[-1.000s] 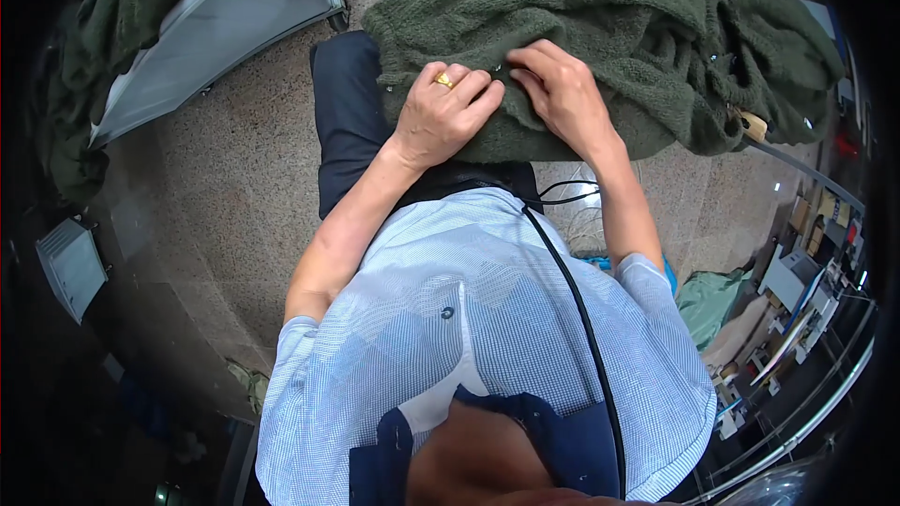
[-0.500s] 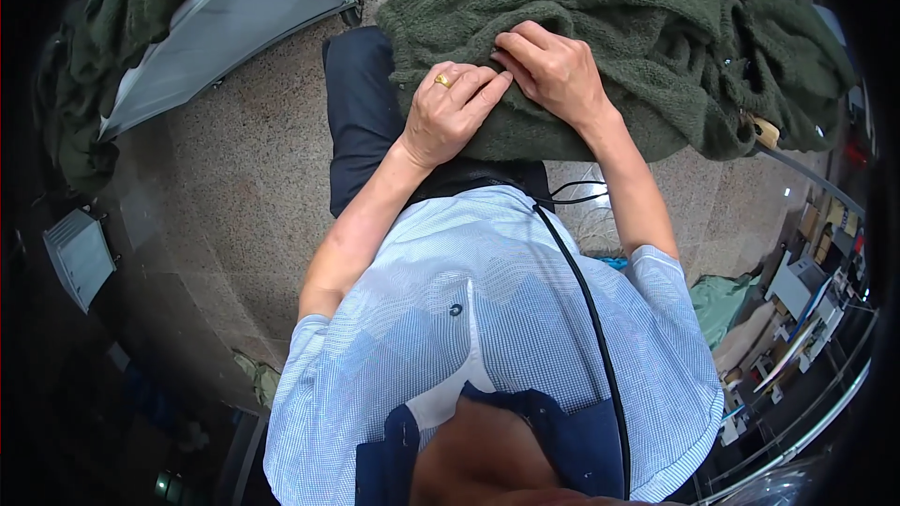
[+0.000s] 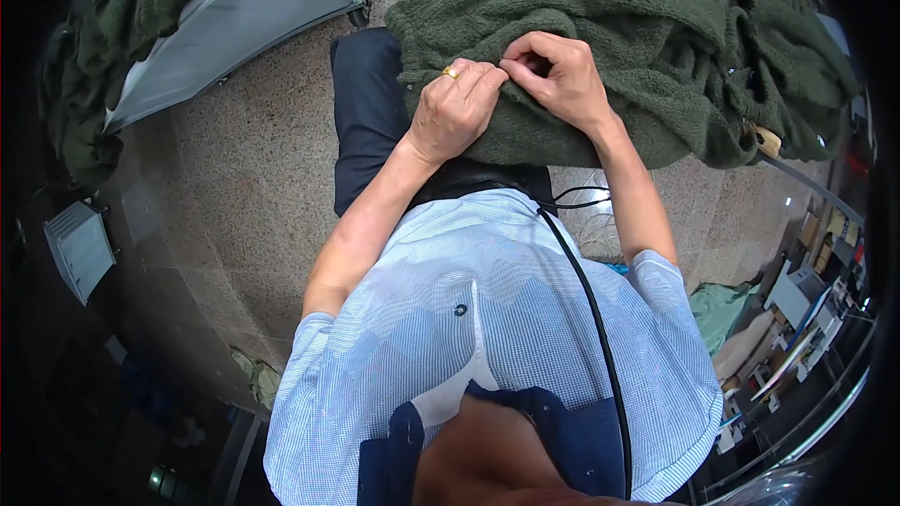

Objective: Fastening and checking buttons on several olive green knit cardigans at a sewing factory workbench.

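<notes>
A thick dark green knit fabric (image 3: 609, 9) lies bunched over my lap and the surface ahead of me. My left hand (image 3: 457, 105), with a gold ring on one finger, is closed on a fold of it, fingertips pressed together. Right beside it, my right hand (image 3: 561, 80) pinches thumb against forefinger, its tip meeting the left fingertips. Whatever lies in that right pinch is too small to make out. The fabric's folds rise behind both hands.
A pale grey bin on casters (image 3: 244, 23) stands at the upper left, with more green knit (image 3: 141, 14) draped over it. Below it is a smaller white cart (image 3: 81, 251). A green sheet (image 3: 720, 319) and cluttered shelving (image 3: 806, 300) are at the right. A black cord (image 3: 591, 305) crosses my shirt.
The right hand has turned, and its thumb and forefinger now form a rounded pinch at the left fingertips. The left hand stays on the fabric. The whole view has shifted slightly.
</notes>
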Available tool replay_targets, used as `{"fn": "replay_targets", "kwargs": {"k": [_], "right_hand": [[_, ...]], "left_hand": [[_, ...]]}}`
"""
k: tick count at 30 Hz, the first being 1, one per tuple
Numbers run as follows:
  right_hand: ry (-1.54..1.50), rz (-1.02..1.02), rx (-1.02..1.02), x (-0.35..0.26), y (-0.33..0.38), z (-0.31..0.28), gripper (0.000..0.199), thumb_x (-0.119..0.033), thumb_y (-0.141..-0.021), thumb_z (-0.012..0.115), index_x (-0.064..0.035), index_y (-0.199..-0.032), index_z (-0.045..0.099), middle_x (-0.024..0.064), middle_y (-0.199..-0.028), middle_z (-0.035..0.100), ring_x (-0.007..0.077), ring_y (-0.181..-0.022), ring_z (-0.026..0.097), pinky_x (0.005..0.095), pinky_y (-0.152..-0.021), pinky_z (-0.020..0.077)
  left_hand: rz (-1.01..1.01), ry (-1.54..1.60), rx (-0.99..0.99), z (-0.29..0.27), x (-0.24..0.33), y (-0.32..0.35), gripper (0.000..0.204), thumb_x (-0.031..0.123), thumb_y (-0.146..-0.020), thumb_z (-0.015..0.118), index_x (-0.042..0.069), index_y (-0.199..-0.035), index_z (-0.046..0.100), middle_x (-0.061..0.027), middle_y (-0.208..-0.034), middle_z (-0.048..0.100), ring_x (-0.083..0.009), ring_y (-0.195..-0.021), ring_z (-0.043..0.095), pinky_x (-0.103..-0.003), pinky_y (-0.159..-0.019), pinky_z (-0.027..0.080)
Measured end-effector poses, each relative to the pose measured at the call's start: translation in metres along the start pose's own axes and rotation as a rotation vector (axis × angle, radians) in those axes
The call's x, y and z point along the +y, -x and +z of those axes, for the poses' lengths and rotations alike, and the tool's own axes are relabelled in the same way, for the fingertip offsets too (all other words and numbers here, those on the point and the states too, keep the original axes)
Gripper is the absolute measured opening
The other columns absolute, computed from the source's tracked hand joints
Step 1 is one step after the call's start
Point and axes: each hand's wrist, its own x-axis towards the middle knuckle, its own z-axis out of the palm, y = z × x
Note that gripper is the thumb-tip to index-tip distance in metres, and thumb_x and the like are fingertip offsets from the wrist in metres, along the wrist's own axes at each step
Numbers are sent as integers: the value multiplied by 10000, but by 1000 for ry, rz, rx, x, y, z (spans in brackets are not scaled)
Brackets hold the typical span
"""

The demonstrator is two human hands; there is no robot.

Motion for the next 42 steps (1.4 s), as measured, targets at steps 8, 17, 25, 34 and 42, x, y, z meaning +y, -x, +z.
{"fn": "replay_targets", "kwargs": {"k": [8,17,25,34,42], "right_hand": [[0,-87,-5,-6,13,2,126,59,-1043,701,22,-1154,747,90,-1064,758,224,-989,738,349,-864,578],[152,-86,-62,-37,27,-4,432,-20,-856,857,-11,-1275,752,164,-1352,691,334,-1158,747,413,-980,617],[258,-213,102,-5,29,12,451,114,-771,762,-15,-1203,748,162,-1207,717,381,-1092,755,454,-920,638],[318,-162,70,-7,27,18,409,103,-789,758,-3,-1183,723,159,-1115,682,389,-1047,733,469,-894,624],[100,-43,16,-12,25,-4,293,46,-907,767,23,-1199,763,139,-1222,741,288,-1105,755,377,-1005,587]], "left_hand": [[54,55,57,2,-6,8,319,-66,-854,819,27,-1147,734,-117,-1071,792,-312,-931,790,-399,-810,638],[-12,101,138,1,-10,2,291,-53,-843,827,38,-1106,740,-98,-1039,772,-306,-914,778,-396,-789,644],[-44,228,91,-2,-9,-2,327,-112,-822,830,33,-1101,743,-111,-1048,793,-312,-949,776,-395,-832,615],[-39,110,104,0,-6,-1,307,-103,-834,820,20,-1101,731,-113,-1064,807,-306,-985,812,-403,-841,644],[-23,73,40,1,-6,-5,283,-82,-868,803,17,-1123,731,-125,-1047,785,-318,-954,794,-410,-839,645]]}}
